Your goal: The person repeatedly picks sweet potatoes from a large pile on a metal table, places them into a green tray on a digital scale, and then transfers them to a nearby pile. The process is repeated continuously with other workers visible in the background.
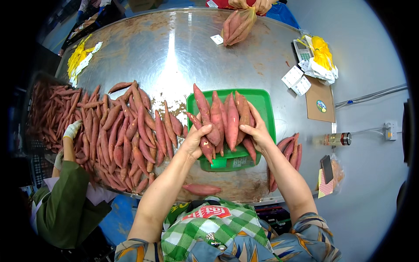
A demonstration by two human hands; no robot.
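Observation:
Between my two hands is a bunch of red-skinned sweet potatoes (232,121), pressed together side by side. My left hand (196,139) clasps the bunch at its left, thumb over a thick sweet potato. At the other side my right hand (257,129) grips it with the thumb on top. Directly beneath is a green plastic tray (266,98) on a green digital scale (226,165), whose display is lit. The bunch hides most of the tray's floor, so whether it touches the tray I cannot tell.
A large heap of sweet potatoes (121,137) covers the steel table (137,49) at left, where a co-worker's gloved hand (72,129) reaches in. More sweet potatoes (291,150) lie right. Opposite, a person's hands (250,5) hold a filled net bag (239,28). A glass bottle (335,139) lies at right.

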